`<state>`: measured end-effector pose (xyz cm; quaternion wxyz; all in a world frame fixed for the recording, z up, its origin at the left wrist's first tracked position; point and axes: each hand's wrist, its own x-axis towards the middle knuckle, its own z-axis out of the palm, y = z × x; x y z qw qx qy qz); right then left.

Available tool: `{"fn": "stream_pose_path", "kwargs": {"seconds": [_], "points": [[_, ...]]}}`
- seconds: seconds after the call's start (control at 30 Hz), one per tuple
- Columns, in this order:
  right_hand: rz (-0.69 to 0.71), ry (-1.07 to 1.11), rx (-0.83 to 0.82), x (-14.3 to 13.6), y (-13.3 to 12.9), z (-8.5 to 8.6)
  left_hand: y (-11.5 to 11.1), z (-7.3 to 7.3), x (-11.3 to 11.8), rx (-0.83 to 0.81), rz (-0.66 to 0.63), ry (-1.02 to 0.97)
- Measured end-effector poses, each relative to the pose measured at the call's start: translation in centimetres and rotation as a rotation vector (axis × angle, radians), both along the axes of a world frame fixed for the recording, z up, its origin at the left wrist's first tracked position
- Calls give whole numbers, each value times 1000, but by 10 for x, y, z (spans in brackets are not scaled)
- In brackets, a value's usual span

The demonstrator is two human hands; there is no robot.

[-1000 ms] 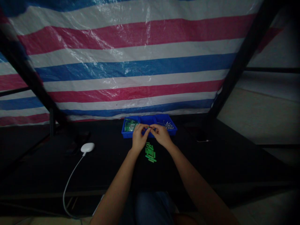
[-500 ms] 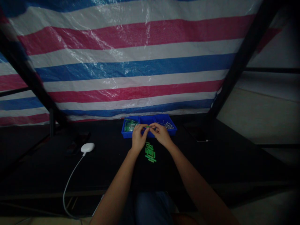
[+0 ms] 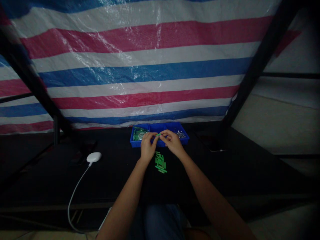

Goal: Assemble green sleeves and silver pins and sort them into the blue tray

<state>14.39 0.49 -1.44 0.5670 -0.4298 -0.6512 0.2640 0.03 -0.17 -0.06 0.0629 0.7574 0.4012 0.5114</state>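
Note:
Between the fingertips of both hands is a small green stick-like piece (image 3: 158,134), too small to name more exactly. My left hand (image 3: 148,145) pinches its left end, and my right hand (image 3: 172,141) pinches its right end. Both hands are over the front edge of a blue compartment tray (image 3: 136,144). Clear bags of green pieces (image 3: 139,134) lie in the tray's left compartment. Thin shiny metal pieces (image 3: 180,134) lie in the right one. On the black table just below my hands is a loose pile of several green pieces (image 3: 160,162).
A white rounded device (image 3: 94,157) with a white cable lies to the left. A dark flat object, perhaps a phone (image 3: 214,145), is at the right. Striped plastic sheeting (image 3: 147,73) hangs behind the black table (image 3: 120,180), between dark slanted posts.
Both hands stay almost in place over the tray. My right fingers have shifted slightly, and more of the green piece shows between the fingertips.

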Motion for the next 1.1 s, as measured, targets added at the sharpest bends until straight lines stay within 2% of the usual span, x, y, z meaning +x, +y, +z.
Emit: {"fn": "stream_pose_path", "kwargs": {"seconds": [0.37,0.73,1.1], "points": [[41,31,8,-6,-8,9,3,-4,-2,0,-19,18],[53,20,20,-7,-8,10,4,-5,-2,7,-9,19],[-109,-105,41,-7,-13,12,-1,-1,-2,38,-25,92]]}}
